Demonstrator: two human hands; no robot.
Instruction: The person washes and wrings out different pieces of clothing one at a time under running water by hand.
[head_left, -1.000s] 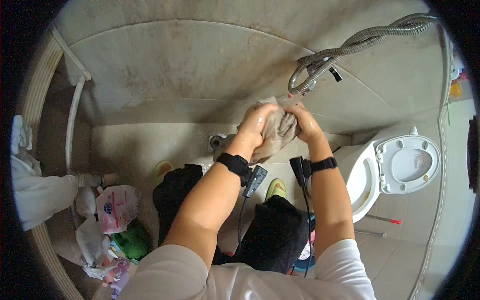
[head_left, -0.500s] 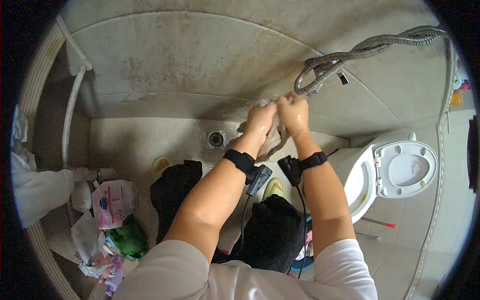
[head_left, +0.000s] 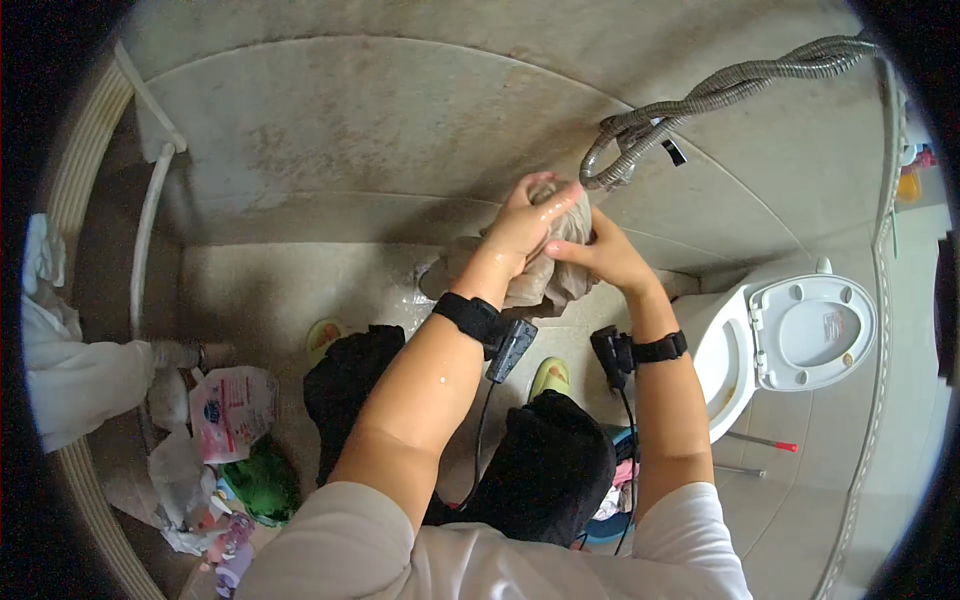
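Observation:
A wet greyish-beige cloth (head_left: 550, 285) hangs bunched between my hands, close to the wall and just under the looped metal hose. My left hand (head_left: 520, 228) grips its upper part, fingers curled round the far side and thumb across the front. On the other side my right hand (head_left: 608, 255) holds the bundle, its thumb pointing inward and its other fingers partly hidden behind the folds. Loose cloth droops below both hands and out to the left, over the spot of the floor drain. Water glistens on my skin.
The twisted metal shower hose (head_left: 740, 90) loops from the upper right. A white toilet (head_left: 735, 350) with raised lid stands right. Plastic bags, a green bag (head_left: 260, 482) and bottles lie lower left, near a white pipe (head_left: 143, 240). A blue basin (head_left: 608, 530) with clothes sits behind my leg.
My hands have moved apart from a tight squeeze, and the cloth has opened into a wider, looser bundle. The right forearm has shifted right. Cloth now covers the drain.

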